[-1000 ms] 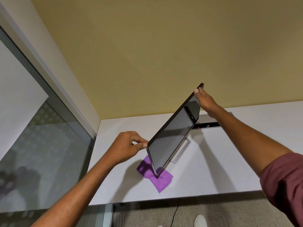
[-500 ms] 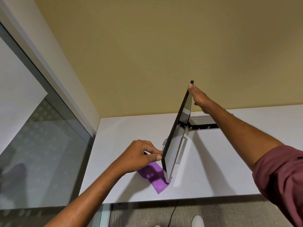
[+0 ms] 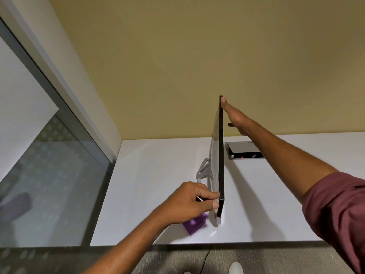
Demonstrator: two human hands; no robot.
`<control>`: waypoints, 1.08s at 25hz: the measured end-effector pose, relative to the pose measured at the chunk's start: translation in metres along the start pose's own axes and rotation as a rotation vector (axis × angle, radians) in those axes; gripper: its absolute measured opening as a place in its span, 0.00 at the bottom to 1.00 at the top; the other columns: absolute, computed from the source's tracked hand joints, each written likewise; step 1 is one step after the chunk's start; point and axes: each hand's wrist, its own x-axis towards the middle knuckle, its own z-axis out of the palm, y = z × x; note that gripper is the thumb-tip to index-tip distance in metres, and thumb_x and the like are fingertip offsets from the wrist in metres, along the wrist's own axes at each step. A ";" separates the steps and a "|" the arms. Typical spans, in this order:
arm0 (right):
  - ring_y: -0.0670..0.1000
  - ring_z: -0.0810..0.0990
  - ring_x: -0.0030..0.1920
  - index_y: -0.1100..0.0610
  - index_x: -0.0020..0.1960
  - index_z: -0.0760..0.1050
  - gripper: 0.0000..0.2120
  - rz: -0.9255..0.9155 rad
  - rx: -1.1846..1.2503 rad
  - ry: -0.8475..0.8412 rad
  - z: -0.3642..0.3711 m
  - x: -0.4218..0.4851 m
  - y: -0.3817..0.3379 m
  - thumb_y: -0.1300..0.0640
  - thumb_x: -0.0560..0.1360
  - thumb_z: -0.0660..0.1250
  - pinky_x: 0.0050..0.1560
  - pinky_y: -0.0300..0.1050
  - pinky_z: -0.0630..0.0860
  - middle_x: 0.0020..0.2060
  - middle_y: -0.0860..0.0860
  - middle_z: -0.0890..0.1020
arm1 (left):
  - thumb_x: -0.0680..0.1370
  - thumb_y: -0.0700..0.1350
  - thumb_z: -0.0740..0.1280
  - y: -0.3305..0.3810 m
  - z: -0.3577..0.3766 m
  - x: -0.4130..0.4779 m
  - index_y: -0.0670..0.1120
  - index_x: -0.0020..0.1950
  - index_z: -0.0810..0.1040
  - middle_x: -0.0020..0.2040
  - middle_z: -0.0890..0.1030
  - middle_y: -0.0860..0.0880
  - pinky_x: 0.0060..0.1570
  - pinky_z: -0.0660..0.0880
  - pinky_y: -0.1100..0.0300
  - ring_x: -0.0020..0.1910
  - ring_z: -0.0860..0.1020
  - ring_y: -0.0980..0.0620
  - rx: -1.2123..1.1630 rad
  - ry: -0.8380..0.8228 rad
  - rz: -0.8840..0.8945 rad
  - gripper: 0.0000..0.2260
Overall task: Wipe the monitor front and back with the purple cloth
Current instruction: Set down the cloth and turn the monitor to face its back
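The monitor [image 3: 221,155] stands on the white desk [image 3: 154,175], turned edge-on to me, so I see only its thin black side; its grey back and stand [image 3: 203,171] face left. My left hand [image 3: 189,202] pinches the monitor's near lower edge between thumb and fingers. At the far upper corner my right hand [image 3: 235,115] grips the monitor, thumb on the edge and the fingers hidden behind the panel. The purple cloth [image 3: 194,224] lies crumpled on the desk under my left hand, partly hidden by it.
A grey cable and power box [image 3: 245,150] with a red light is set into the desk behind the monitor. A yellow wall rises behind the desk, a glass partition [image 3: 49,175] at the left. A black cable hangs below the desk's front edge.
The monitor has swung round, near edge to the right, from screen facing me to edge-on, with both hands holding its ends throughout. The cloth has stayed on the desk.
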 end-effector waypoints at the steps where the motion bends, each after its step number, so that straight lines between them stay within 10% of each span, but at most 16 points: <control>1: 0.50 0.55 0.86 0.43 0.87 0.55 0.40 0.003 -0.002 -0.008 0.001 0.001 -0.001 0.24 0.82 0.46 0.81 0.61 0.62 0.86 0.43 0.56 | 0.79 0.45 0.76 0.001 0.003 0.002 0.49 0.62 0.87 0.49 0.86 0.59 0.57 0.76 0.68 0.53 0.84 0.62 0.003 -0.006 0.003 0.12; 6: 0.49 0.55 0.85 0.43 0.87 0.56 0.40 -0.011 -0.021 -0.036 0.007 0.005 -0.006 0.23 0.81 0.46 0.81 0.60 0.63 0.86 0.42 0.57 | 0.79 0.47 0.76 0.007 0.015 0.011 0.52 0.62 0.87 0.48 0.85 0.59 0.57 0.82 0.53 0.50 0.85 0.56 0.022 -0.040 0.007 0.11; 11: 0.50 0.54 0.86 0.44 0.88 0.54 0.39 -0.024 -0.040 -0.067 0.012 0.004 -0.012 0.26 0.83 0.45 0.82 0.61 0.61 0.86 0.44 0.56 | 0.80 0.46 0.75 0.008 0.022 0.021 0.50 0.63 0.87 0.47 0.85 0.60 0.56 0.74 0.72 0.52 0.82 0.65 0.046 -0.057 0.048 0.12; 27: 0.49 0.53 0.86 0.48 0.88 0.52 0.38 -0.095 -0.085 -0.183 0.024 -0.007 -0.012 0.29 0.85 0.47 0.85 0.56 0.51 0.87 0.46 0.55 | 0.80 0.48 0.75 0.016 0.050 0.038 0.53 0.63 0.86 0.50 0.85 0.58 0.60 0.77 0.63 0.54 0.83 0.60 0.019 -0.051 0.049 0.12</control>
